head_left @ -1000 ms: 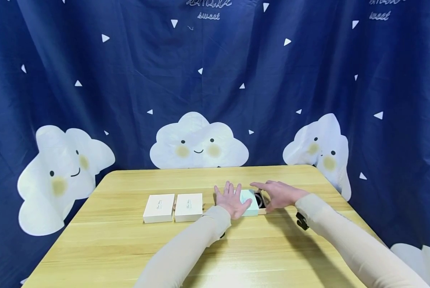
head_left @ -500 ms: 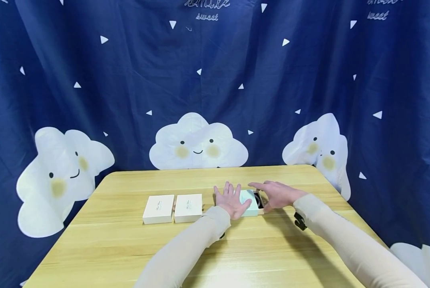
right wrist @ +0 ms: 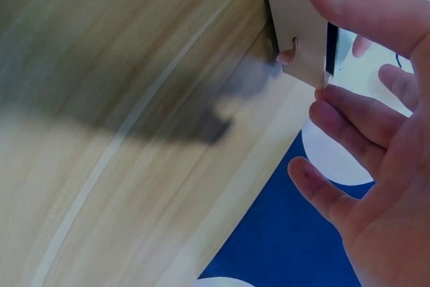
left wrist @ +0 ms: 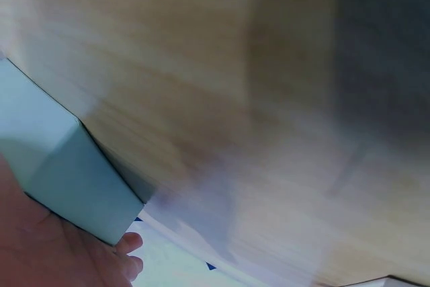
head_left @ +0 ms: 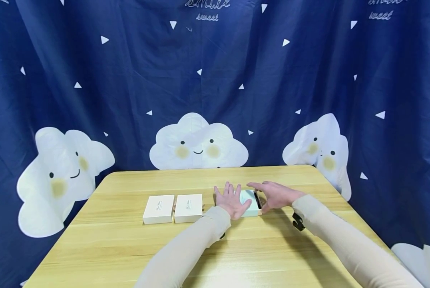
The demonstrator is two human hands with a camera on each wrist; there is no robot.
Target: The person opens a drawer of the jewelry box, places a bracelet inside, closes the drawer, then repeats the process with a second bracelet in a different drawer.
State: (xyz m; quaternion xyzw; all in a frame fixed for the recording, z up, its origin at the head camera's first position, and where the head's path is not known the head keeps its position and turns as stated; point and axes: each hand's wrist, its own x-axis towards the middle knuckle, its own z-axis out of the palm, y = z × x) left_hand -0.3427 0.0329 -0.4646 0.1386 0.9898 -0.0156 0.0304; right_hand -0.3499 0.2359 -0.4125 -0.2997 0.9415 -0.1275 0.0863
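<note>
A pale mint drawer-style box sleeve (head_left: 250,196) lies on the table, and my left hand (head_left: 231,202) rests on it with fingers spread and straight. In the left wrist view the sleeve's side (left wrist: 87,179) shows beside the palm. My right hand (head_left: 277,195) grips the cream inner drawer (right wrist: 302,25) across its width, thumb at the near side and fingertips at the far corner. A small pull tab (right wrist: 287,55) sticks out of the drawer's end face. Only a narrow dark strip of the drawer's inside shows beyond the sleeve; its contents are hidden.
Two white boxes with small script lettering, a left one (head_left: 159,206) and a right one (head_left: 188,206), lie side by side left of my left hand. The wooden table (head_left: 128,244) ends at a dark blue curtain (head_left: 218,92) with clouds.
My right hand has moved slightly left, pushing the drawer further into the mint sleeve, so less of its dark inside shows. The left hand and both white boxes have stayed put.
</note>
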